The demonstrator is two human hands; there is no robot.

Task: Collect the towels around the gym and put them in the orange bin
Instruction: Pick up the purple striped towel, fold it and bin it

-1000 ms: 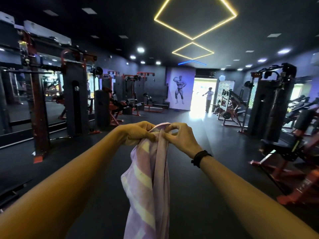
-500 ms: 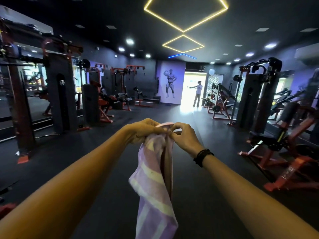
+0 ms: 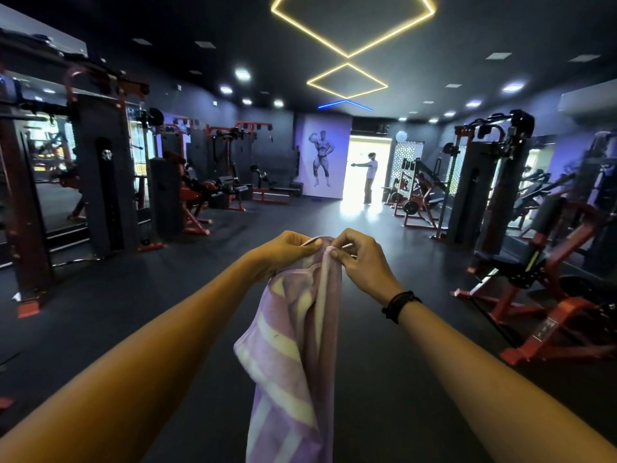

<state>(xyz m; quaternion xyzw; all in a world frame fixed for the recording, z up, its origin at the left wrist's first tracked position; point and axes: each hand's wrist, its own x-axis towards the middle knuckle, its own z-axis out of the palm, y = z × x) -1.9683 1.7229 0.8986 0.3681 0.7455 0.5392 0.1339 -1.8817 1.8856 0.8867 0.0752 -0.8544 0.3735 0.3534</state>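
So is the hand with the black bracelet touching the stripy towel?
Touching. The head view shows the right hand pinching the top edge of the towel in its fingers, right beside the left hand.

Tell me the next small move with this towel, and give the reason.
Probably keep both pinches and carry on walking while looking for the orange bin. The left hand and right hand both grip the top edge of the striped towel, which hangs free between the arms. No orange bin shows in this view, so there is nowhere to drop it yet.
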